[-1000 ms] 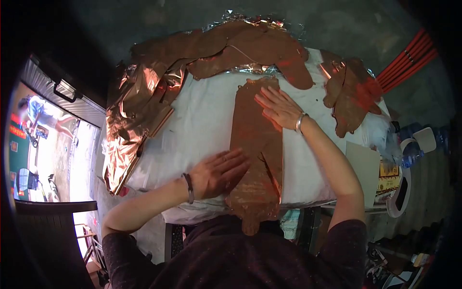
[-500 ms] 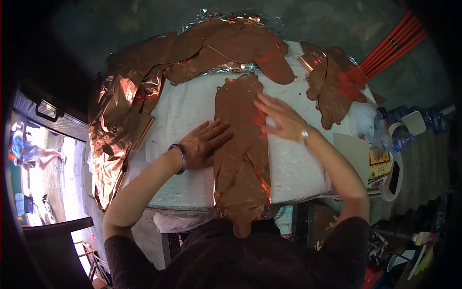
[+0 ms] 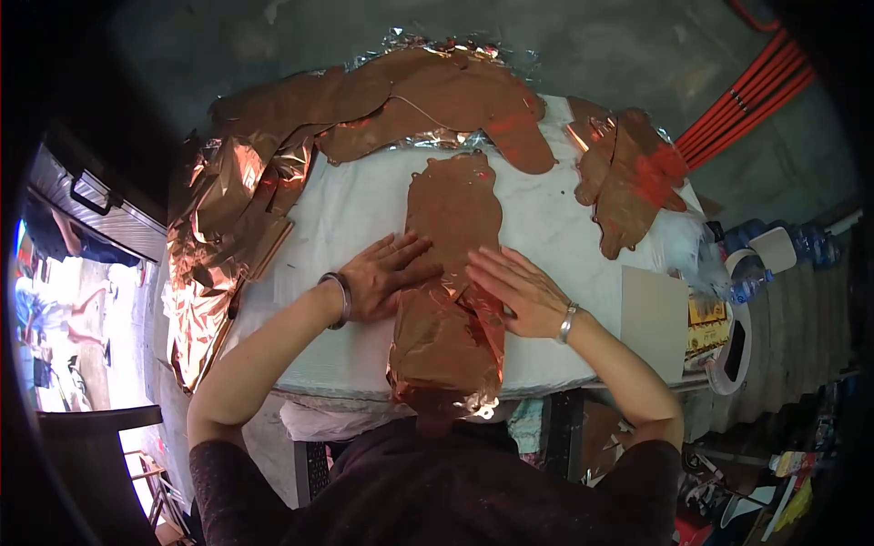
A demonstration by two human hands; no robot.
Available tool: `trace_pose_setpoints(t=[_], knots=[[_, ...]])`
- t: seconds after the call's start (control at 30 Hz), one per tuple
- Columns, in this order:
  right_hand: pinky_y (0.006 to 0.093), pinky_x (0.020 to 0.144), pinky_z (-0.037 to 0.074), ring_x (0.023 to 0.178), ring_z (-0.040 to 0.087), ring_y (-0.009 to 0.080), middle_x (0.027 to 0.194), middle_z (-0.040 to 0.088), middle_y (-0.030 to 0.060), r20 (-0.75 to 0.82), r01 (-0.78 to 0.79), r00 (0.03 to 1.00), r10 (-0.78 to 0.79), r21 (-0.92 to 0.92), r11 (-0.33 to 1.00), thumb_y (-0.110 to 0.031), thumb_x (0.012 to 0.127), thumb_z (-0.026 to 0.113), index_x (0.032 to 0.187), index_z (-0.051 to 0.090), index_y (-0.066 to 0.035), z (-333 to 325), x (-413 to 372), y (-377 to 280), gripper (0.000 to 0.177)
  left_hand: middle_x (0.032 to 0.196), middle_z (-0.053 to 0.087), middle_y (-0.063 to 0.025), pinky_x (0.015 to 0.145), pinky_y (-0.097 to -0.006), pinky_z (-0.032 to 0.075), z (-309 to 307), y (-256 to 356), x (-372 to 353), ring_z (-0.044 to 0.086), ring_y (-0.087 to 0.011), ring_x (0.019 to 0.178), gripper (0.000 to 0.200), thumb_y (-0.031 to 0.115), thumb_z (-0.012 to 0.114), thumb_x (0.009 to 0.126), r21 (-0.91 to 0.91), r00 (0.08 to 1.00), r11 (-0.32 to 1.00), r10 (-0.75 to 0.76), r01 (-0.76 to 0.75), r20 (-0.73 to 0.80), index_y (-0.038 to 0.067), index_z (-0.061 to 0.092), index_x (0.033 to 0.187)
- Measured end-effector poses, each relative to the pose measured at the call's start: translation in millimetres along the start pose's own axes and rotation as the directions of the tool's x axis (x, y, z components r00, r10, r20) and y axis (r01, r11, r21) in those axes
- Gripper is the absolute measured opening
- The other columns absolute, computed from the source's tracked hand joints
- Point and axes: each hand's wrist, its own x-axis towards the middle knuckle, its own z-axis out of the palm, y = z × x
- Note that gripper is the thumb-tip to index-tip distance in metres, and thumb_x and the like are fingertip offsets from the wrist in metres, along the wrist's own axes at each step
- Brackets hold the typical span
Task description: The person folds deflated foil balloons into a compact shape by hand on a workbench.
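Note:
A long copper-coloured foil balloon [image 3: 452,214], flat and uninflated, lies lengthwise on the white cloth-covered table [image 3: 355,205]. Its near part is creased and hangs over the front edge against my dark shirt. My left hand [image 3: 375,276] lies palm down with fingers spread, its fingertips on the balloon's left side. Opposite it, my right hand [image 3: 521,289] rests flat on the balloon's right side, fingers stretched out. Nothing is gripped in either hand.
More flat foil balloons [image 3: 428,96] overlap along the far edge, and crumpled foil [image 3: 209,246] covers the left side. Another foil piece [image 3: 628,182] lies at right, above a pale card [image 3: 654,318]. Red rods [image 3: 742,100] stand beyond. Plastic bottles [image 3: 751,273] sit at far right.
My right hand has slid toward me along the balloon, down to the level of my left hand. The left stays nearly in place. The balloon's near end has shifted and creased.

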Motion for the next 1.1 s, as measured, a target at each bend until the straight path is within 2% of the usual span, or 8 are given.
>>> trace_pose_setpoints(t=[0.27,0.33,0.73,0.87,0.93,1.0,1.07,1.1], knots=[[0.0411,0.110,0.034,0.131,0.044,0.0262,0.137,0.050,0.0106,-0.095,0.114,0.991,-0.093,0.252,0.961,-0.003,0.079,0.062,0.133,0.051,-0.007,30.6,3.8,12.6,0.056,0.140,0.043,-0.0175,0.108,-0.0491,0.034,2.1,0.0,4.2,0.039,-0.0361,0.132,0.049,0.017,0.066,0.081,0.045,0.972,0.998,0.048,-0.039,-0.231,0.014,0.054,0.129],[0.0411,0.110,0.034,0.131,0.043,0.0265,0.138,0.050,0.0108,-0.080,0.108,0.993,-0.089,0.275,0.955,-0.004,0.079,0.062,0.133,0.051,-0.008,28.4,4.6,12.6,0.056,0.126,0.056,-0.0146,0.100,-0.0446,0.044,0.4,-11.8,5.0,0.050,-0.0350,0.121,0.041,0.005,0.063,0.079,-0.060,0.893,0.938,0.304,-0.342,-0.333,0.008,0.060,0.120],[0.0385,0.104,0.041,0.121,0.052,0.0271,0.125,0.059,0.0096,-0.044,0.049,0.998,-0.032,0.448,0.893,0.007,0.072,0.062,0.128,0.055,-0.010,7.2,-2.7,-4.5,0.059,0.104,0.068,-0.0125,0.083,-0.0358,0.052,6.0,38.4,-12.1,0.064,-0.0309,0.096,0.032,0.001,0.063,0.076,-0.387,0.933,0.915,-0.037,-0.111,-0.357,0.004,0.066,0.108],[0.0356,0.088,0.049,0.105,0.063,0.0201,0.117,0.065,0.0094,0.233,-0.335,0.942,0.240,0.640,0.691,-0.004,0.084,0.058,0.126,0.055,-0.005,11.3,2.3,14.8,0.042,0.096,0.069,-0.0124,0.081,-0.0333,0.052,3.3,30.2,-5.0,0.067,-0.0253,0.087,0.026,0.005,0.059,0.082,-0.594,0.921,0.772,-0.367,0.225,-0.128,0.001,0.065,0.107],[0.0323,0.080,0.052,0.097,0.065,0.0158,0.108,0.067,0.0067,0.491,-0.501,0.783,0.382,0.862,-0.080,-0.007,0.088,0.059,0.120,0.059,-0.005,9.6,22.3,29.6,0.032,0.092,0.068,-0.0114,0.075,-0.0290,0.053,-3.8,12.1,8.8,0.068,-0.0168,0.081,0.023,0.012,0.058,0.088,-0.651,0.814,0.543,-0.542,0.531,0.211,0.000,0.064,0.107],[0.0335,0.078,0.055,0.091,0.066,0.0187,0.105,0.067,0.0095,0.724,-0.593,0.620,0.303,0.685,-0.422,-0.010,0.093,0.053,0.118,0.056,-0.002,1.2,35.5,36.8,0.026,0.082,0.069,-0.0138,0.062,-0.0313,0.055,-3.2,7.1,14.5,0.068,-0.0183,0.074,0.024,0.013,0.056,0.089,-0.736,0.820,0.460,-0.528,0.496,0.222,-0.005,0.065,0.103],[0.0339,0.076,0.056,0.088,0.067,0.0167,0.107,0.066,0.0073,0.782,-0.638,0.584,0.219,0.609,-0.472,-0.013,0.095,0.052,0.120,0.053,-0.003,2.4,36.9,47.7,0.027,0.090,0.068,-0.0143,0.064,-0.0340,0.058,-6.8,10.1,21.0,0.068,-0.0220,0.075,0.029,0.017,0.057,0.092,-0.859,0.647,-0.186,-0.587,0.477,0.486,-0.007,0.062,0.108],[0.0339,0.075,0.056,0.087,0.067,0.0166,0.105,0.066,0.0062,0.787,-0.652,0.559,0.261,0.612,-0.448,-0.014,0.095,0.053,0.119,0.053,-0.004,1.3,39.7,46.0,0.026,0.096,0.066,-0.0173,0.067,-0.0370,0.059,-8.5,8.6,21.1,0.068,-0.0250,0.078,0.033,0.019,0.056,0.093,-0.853,0.659,-0.196,-0.561,0.483,0.502,-0.009,0.059,0.111]])
